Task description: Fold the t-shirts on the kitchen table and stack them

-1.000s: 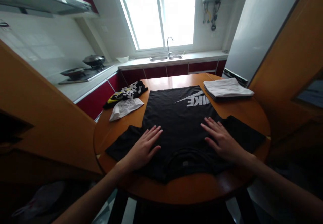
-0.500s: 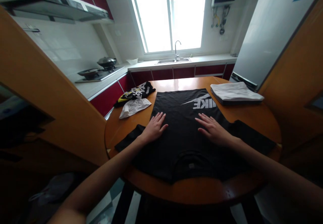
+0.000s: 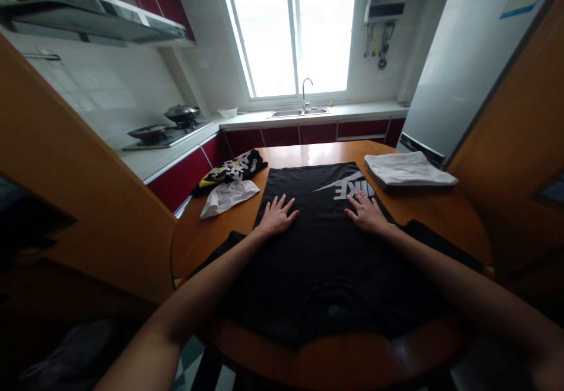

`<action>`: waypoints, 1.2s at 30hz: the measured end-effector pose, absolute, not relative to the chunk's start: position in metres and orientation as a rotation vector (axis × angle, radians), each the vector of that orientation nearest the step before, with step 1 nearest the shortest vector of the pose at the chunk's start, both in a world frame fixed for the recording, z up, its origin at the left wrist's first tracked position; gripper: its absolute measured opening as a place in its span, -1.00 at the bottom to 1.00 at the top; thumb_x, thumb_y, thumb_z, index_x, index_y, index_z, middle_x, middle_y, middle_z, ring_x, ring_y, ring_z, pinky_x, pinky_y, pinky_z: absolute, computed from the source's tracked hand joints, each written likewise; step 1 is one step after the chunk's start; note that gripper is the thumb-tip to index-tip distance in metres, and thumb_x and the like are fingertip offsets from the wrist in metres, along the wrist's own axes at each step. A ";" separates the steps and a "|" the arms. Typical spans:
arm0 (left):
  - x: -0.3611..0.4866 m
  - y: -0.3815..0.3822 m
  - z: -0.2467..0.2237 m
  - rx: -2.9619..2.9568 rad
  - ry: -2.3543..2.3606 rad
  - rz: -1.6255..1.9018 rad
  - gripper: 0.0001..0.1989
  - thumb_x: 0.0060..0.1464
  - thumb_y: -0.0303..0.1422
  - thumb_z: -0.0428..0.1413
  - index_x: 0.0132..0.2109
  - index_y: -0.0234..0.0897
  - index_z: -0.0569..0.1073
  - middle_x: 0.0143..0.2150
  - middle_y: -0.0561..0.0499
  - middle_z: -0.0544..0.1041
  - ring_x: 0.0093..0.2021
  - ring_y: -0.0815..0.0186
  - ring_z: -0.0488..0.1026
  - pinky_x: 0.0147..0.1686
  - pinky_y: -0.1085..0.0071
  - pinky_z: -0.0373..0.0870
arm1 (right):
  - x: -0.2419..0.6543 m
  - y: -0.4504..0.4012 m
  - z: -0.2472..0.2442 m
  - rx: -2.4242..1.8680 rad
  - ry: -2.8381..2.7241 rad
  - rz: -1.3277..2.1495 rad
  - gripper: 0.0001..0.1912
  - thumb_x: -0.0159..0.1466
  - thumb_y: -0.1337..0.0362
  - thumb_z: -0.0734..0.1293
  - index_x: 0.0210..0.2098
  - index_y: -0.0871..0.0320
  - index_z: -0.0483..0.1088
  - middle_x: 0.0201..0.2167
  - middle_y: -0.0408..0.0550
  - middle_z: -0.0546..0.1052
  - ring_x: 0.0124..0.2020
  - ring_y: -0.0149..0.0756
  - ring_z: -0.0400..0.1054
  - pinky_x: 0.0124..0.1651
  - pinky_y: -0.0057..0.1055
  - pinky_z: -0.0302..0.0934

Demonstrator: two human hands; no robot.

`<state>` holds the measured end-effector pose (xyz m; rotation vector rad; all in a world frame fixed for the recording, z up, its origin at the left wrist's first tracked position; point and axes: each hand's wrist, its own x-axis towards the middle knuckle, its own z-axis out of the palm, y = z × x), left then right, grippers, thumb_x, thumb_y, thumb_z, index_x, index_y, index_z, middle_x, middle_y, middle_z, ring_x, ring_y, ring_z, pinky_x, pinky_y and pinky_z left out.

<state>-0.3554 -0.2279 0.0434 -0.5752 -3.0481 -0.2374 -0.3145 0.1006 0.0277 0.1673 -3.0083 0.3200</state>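
A black T-shirt [image 3: 317, 250] lies spread flat on the round wooden table [image 3: 458, 214], its neckline toward me and its white lettering near the far hem. My left hand [image 3: 277, 217] rests on the shirt's left part, palm down with fingers spread. On the right part, my right hand [image 3: 366, 211] lies flat with fingers apart, its fingertips at the edge of the lettering. Neither hand grips the fabric. Both sleeves extend out to the sides, partly hidden beneath my forearms.
A folded stack with a white cloth [image 3: 408, 169] on top sits at the table's right. At the left lie a crumpled black-and-yellow garment [image 3: 233, 170] and a white cloth [image 3: 229, 197]. Beyond are a counter with a sink [image 3: 299, 112] and a stove with pans [image 3: 150, 133].
Both hands have slid forward over the shirt toward its far hem, the right one reaching the lettering. The fingers of my left hand are spread wider. The camera view has shifted slightly.
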 end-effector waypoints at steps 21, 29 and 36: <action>-0.417 -0.231 0.028 -0.434 -3.056 -0.451 -0.28 0.29 0.12 -0.14 0.44 -0.14 0.17 0.52 -0.18 -0.05 0.49 -0.12 -0.18 0.37 -0.20 -0.29 | -0.352 0.083 0.019 0.112 -3.081 0.351 -0.29 0.43 -0.10 0.05 0.44 0.14 0.05 0.49 0.14 -0.04 0.49 -0.09 -0.26 0.43 0.03 -0.32; -0.413 -0.246 0.079 -0.618 -2.846 -0.741 -0.44 0.33 -0.15 -0.06 0.37 -0.27 0.28 0.39 -0.18 0.28 0.39 0.06 0.20 0.30 0.11 0.18 | -0.351 0.086 0.021 0.116 -3.081 0.365 -0.32 0.44 -0.08 0.04 0.43 0.12 0.08 0.48 0.15 -0.03 0.49 -0.09 -0.24 0.42 0.04 -0.29; -0.328 -0.326 0.151 -0.642 -2.642 -1.078 -0.50 0.24 -0.08 0.06 0.20 -0.27 0.47 0.16 -0.15 0.54 0.06 0.14 0.52 0.04 0.24 0.45 | -0.356 0.090 0.008 0.149 -3.040 0.382 -0.32 0.43 -0.07 0.04 0.40 0.14 0.14 0.47 0.17 0.03 0.48 -0.05 -0.18 0.41 0.09 -0.23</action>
